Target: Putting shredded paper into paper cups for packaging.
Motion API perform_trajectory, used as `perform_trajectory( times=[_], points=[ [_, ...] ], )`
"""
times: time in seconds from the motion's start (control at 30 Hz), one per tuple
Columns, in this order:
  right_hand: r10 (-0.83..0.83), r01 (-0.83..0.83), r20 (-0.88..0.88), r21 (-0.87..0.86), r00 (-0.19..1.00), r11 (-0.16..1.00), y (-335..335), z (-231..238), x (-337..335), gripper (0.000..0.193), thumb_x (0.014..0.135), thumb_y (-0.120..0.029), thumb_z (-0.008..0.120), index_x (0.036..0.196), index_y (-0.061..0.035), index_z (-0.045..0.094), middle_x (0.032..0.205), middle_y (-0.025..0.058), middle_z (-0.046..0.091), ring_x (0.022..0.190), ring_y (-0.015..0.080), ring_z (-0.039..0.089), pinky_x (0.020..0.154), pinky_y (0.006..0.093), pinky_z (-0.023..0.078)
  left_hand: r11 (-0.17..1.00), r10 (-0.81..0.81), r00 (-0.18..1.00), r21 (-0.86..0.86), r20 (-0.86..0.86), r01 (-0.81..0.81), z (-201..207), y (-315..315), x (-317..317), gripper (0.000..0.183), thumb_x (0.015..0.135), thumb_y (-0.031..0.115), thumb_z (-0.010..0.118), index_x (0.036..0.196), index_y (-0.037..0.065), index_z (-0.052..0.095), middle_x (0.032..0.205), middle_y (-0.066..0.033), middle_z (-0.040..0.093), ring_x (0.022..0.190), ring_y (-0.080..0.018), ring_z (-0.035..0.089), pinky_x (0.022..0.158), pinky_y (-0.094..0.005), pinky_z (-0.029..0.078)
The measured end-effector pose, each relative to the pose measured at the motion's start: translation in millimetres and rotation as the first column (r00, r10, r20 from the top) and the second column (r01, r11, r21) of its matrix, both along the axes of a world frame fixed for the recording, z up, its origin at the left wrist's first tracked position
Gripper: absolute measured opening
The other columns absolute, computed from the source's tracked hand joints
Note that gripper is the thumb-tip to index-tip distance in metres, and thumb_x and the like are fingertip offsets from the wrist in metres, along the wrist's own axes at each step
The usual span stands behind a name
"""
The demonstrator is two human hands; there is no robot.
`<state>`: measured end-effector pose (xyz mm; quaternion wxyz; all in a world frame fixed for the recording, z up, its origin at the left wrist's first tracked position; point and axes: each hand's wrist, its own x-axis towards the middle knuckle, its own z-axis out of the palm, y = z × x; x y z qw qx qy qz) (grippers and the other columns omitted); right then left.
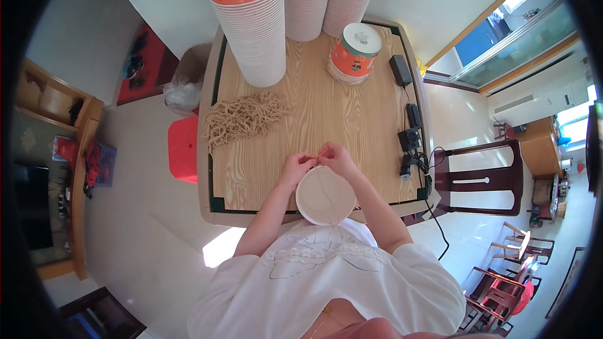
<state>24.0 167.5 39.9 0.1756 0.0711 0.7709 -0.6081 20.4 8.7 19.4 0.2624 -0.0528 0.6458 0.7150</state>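
Observation:
Near the table's front edge, close to my body, a white round paper bucket (325,196) shows its pale round face, and a thin tan cord (328,191) runs across it. My left hand (298,167) and my right hand (338,160) meet at the bucket's far rim. Both have fingers pinched together on the cord there, fingertips almost touching. Whether the cord passes through the rim is too small to tell. Left of my hands and farther off lies a loose heap of tan twisted cords (246,119).
Tall stacks of nested paper buckets (254,44) stand at the table's back. An orange-and-green printed bucket (355,55) rests upside down at back right. Black adapters and cables (409,138) line the right edge. A dark wooden chair (480,177) stands right, a red stool (182,149) left.

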Motion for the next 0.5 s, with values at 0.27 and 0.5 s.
perform_trajectory(
  times=[0.27, 0.5],
  points=[
    [0.011, -0.007, -0.046, 0.097, 0.999, 0.995, -1.4, 2.1, -5.1, 0.009, 0.071, -0.003, 0.061, 0.077, -0.0016, 0.055, 0.069, 0.0041, 0.059, 0.064, 0.0108, 0.057, 0.059, 0.0241, 0.047, 0.993, 0.066, 0.993, -0.089, -0.101, -0.075, 0.9, 1.3, -1.3, 0.008, 0.075, 0.002, 0.061, 0.083, 0.001, 0.058, 0.075, -0.0045, 0.061, 0.068, -0.0099, 0.057, 0.061, -0.0219, 0.047],
    [0.042, -0.029, -0.1, 0.13, 0.994, 0.991, 1.1, -7.4, -7.8, 0.011, 0.07, -0.005, 0.063, 0.077, -0.0019, 0.055, 0.068, 0.0055, 0.059, 0.064, 0.0136, 0.058, 0.059, 0.0269, 0.047, 0.994, 0.064, 0.992, -0.084, -0.105, -0.073, -2.9, 3.1, 1.0, 0.008, 0.077, 0.004, 0.06, 0.084, 0.0, 0.059, 0.077, -0.006, 0.062, 0.071, -0.0104, 0.058, 0.063, -0.0224, 0.047]
  ],
)
